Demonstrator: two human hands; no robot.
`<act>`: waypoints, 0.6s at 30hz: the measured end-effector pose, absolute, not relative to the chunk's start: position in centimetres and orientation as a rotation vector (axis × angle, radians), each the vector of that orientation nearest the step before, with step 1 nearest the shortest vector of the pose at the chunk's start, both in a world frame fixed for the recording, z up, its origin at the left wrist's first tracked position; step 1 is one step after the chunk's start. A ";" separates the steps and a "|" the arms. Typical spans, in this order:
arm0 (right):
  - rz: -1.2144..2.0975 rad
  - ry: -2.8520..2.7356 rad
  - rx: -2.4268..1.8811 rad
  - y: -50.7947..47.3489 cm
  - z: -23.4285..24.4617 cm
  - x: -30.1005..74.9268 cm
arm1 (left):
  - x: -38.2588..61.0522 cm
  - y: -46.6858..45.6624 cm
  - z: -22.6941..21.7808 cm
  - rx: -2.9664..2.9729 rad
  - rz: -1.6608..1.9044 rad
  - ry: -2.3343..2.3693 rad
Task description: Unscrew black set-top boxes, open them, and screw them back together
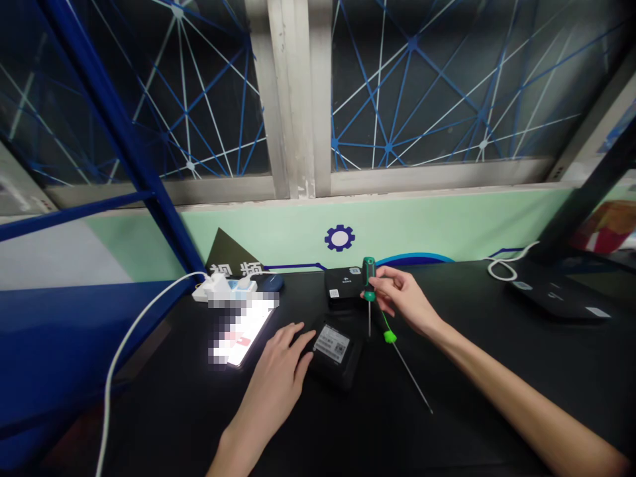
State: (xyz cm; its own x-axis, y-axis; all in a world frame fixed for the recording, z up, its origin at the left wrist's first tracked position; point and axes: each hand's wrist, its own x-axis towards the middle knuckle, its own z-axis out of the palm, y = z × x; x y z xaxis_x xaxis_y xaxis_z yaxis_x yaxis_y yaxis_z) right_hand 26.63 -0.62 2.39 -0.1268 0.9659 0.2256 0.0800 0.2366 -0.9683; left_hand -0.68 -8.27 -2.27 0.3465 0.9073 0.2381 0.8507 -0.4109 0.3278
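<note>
My right hand (400, 295) grips the green and black handle of a screwdriver (368, 281), its shaft pointing down just right of a black box-shaped device. That device (335, 351) lies on the black table with a white printed label facing up. Against its left side rests my left hand (285, 361), fingers stretched out and thumb near the edge, holding nothing. Below my right hand lies a second, long thin metal shaft (412, 381) with a bright green piece at its upper end. Whether that end touches my hand is hard to tell.
Behind the device sits another black box (342, 288). To the left are a lit phone (246, 334), a white power strip (226, 288) with plugs and a white cable (114, 358). A flat black device (559, 301) lies far right. The wall (298, 232) and windows close off the back.
</note>
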 end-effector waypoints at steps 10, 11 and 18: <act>1.194 -1.256 -0.896 -0.3 2.1 26.5 | 0.3 -8.5 -2.4 2.469 0.601 1.538; 1.172 -1.267 -0.897 -0.3 2.0 26.5 | 0.2 -8.5 -2.4 2.469 0.606 1.566; 1.070 -1.353 -0.904 -0.2 1.4 25.9 | 1.0 -9.0 -2.0 2.493 0.508 1.612</act>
